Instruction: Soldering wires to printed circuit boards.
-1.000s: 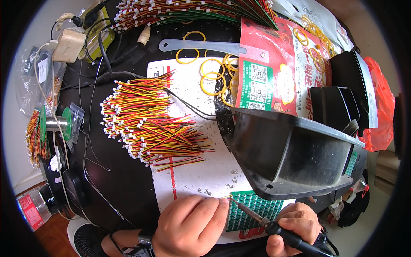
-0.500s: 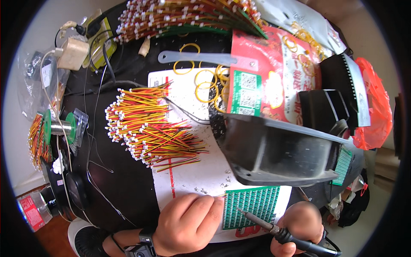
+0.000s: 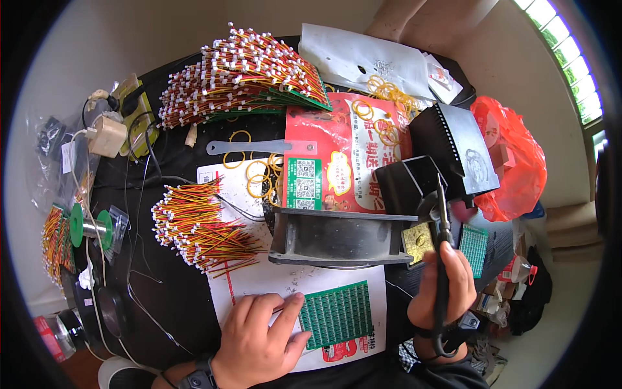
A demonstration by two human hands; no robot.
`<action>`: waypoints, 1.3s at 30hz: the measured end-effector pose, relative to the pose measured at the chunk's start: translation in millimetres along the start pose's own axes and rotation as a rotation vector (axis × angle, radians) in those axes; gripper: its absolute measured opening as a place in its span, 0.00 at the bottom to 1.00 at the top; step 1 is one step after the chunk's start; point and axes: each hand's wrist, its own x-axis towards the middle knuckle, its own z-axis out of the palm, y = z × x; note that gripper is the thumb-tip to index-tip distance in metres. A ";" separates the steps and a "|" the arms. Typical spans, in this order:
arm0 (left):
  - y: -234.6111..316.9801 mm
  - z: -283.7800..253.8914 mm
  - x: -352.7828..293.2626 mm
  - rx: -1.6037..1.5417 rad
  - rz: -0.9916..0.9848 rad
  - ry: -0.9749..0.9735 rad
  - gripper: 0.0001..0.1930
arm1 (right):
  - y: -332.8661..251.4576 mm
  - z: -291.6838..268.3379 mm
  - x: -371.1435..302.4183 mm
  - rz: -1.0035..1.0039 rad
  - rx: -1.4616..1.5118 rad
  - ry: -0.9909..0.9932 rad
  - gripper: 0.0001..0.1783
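Observation:
A green circuit board (image 3: pixel 337 314) with rows of small pads lies on a white sheet in front of me. My left hand (image 3: pixel 262 334) rests at its left edge, fingers apart, with index fingertip and thumb at the board. Whether a thin wire lies under those fingers I cannot make out. To the right, my right hand (image 3: pixel 446 288) is closed round a soldering iron (image 3: pixel 442 269), held upright with its tip pointing up beside the black iron stand. A yellow sponge (image 3: pixel 418 243) sits left of the iron. Red, yellow and black wires (image 3: pixel 201 227) with white connectors are heaped left of the board.
A black box fan (image 3: pixel 343 236) stands beyond the board. Boards bristling with wires (image 3: pixel 246 78) fill the back left. A solder spool (image 3: pixel 94 225) stands at the left, near loose cables. Rubber bands (image 3: pixel 259 181), a red bag (image 3: pixel 508 155) and another green board (image 3: pixel 473 249) lie around.
My right hand has lifted the soldering iron from the board toward the stand, turning its tip upward. My left hand's pinch at the board's edge has loosened and spread. The view has shifted.

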 end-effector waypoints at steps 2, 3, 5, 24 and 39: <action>-1.7 -0.3 -2.0 0.027 -0.007 0.002 0.32 | 0.5 1.9 -17.4 -0.041 0.022 0.174 0.24; -3.6 1.5 -1.9 0.017 0.025 0.009 0.31 | 1.0 1.8 -22.1 -0.077 0.029 0.345 0.24; -8.9 3.3 -3.4 0.032 0.034 0.011 0.31 | -1.5 12.4 -14.4 -0.100 0.063 0.429 0.23; -47.5 -36.2 20.6 0.297 -0.072 0.405 0.21 | -51.9 11.9 -25.2 -0.250 0.817 0.286 0.21; -61.9 -26.0 22.7 0.405 -0.084 0.272 0.26 | -41.1 30.3 -51.6 -0.100 0.697 0.366 0.19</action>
